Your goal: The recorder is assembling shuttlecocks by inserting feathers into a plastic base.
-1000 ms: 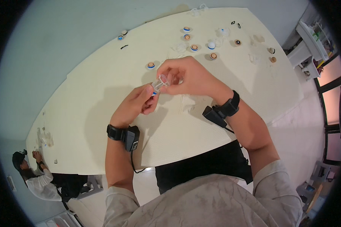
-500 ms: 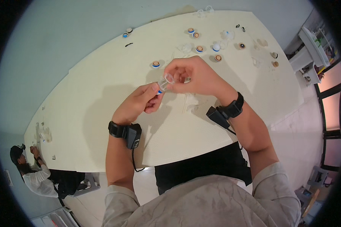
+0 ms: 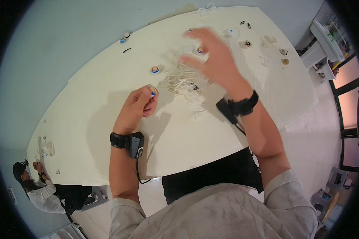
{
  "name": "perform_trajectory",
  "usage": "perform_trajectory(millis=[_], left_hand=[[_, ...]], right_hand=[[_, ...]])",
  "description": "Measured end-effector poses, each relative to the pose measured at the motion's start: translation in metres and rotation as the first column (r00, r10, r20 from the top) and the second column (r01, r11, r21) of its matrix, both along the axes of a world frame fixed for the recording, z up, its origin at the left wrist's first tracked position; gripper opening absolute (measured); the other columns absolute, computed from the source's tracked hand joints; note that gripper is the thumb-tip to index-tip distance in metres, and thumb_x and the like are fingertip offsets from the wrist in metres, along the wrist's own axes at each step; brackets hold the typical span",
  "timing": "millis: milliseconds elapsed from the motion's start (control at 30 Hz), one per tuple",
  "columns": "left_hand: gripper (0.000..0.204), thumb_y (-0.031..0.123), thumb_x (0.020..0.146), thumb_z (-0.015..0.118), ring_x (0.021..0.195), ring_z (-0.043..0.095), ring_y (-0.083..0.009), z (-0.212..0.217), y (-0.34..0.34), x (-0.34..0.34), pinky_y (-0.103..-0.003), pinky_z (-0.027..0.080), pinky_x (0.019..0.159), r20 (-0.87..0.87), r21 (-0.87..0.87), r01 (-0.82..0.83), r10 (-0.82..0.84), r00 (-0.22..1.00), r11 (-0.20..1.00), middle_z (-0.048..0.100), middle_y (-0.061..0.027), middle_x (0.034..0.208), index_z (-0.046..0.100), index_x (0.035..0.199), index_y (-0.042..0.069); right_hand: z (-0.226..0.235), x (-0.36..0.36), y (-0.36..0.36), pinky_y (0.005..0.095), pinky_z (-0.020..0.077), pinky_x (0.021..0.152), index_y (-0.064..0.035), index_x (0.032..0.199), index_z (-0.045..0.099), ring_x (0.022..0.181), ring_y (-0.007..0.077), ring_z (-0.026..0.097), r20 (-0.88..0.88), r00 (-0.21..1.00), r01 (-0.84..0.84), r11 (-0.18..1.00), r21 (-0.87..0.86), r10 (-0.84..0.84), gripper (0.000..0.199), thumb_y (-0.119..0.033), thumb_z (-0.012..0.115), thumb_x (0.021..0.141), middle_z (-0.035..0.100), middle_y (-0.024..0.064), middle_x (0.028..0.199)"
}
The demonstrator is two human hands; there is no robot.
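My left hand [image 3: 136,104] is closed around a small round container [image 3: 151,90] with a tan top and a blue band, held above the table. My right hand [image 3: 217,59] is smeared by motion over the far middle of the table. Its thumb and fingers are spread apart, with another tan-topped container [image 3: 200,50] showing on the table between them. Between my hands lies a loose heap of thin whitish sticks and clear plastic bits [image 3: 183,81]. A similar blue-banded container [image 3: 154,70] stands beyond my left hand.
The pale table [image 3: 91,131] also bears small round pieces [image 3: 247,43] at the right and a blue-topped piece [image 3: 123,40] at its far left edge. Another person [image 3: 38,187] sits at the left end. A black cable [image 3: 139,171] hangs from my left wrist device.
My hands have come apart: the right moved away and up, the left slightly left. The clear plastic piece between them is gone from there. The heap now shows.
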State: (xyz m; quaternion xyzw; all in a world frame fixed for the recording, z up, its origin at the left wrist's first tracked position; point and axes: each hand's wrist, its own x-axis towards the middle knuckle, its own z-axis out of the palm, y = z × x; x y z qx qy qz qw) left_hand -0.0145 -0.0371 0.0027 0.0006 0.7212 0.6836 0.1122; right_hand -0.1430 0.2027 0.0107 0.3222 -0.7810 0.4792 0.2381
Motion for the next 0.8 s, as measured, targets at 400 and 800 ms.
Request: perform_trajectory(millis=[400,800], left_hand=[[0.064,0.070,0.098,0.046,0.061,0.034,-0.0058,-0.013,0.006,0.003,-0.025,0.023,0.053,-0.088,0.019,0.181,-0.179,0.980,0.983,0.044,0.0047,0.068,0.053,0.078,0.009],[0.039,0.020,0.104,0.050,0.056,0.026,-0.0056,-0.022,0.005,-0.014,-0.025,0.021,0.053,-0.252,-0.077,-0.310,0.282,0.926,0.948,0.033,0.0070,0.061,0.041,0.066,0.012]], right_hand=[[0.003,0.033,-0.016,0.0251,0.0458,0.058,-0.0093,0.110,0.073,0.072,0.0102,0.059,0.301,0.750,-0.611,0.791,-0.028,0.589,0.029,-0.013,0.081,0.082,0.069,-0.0002,0.095],[0.009,-0.039,0.050,0.0227,0.0453,0.062,-0.0056,0.100,0.075,0.063,0.0070,0.052,0.088,0.977,0.215,0.888,-0.407,-0.196,0.017,-0.020,0.074,0.092,0.072,0.0007,0.081]])
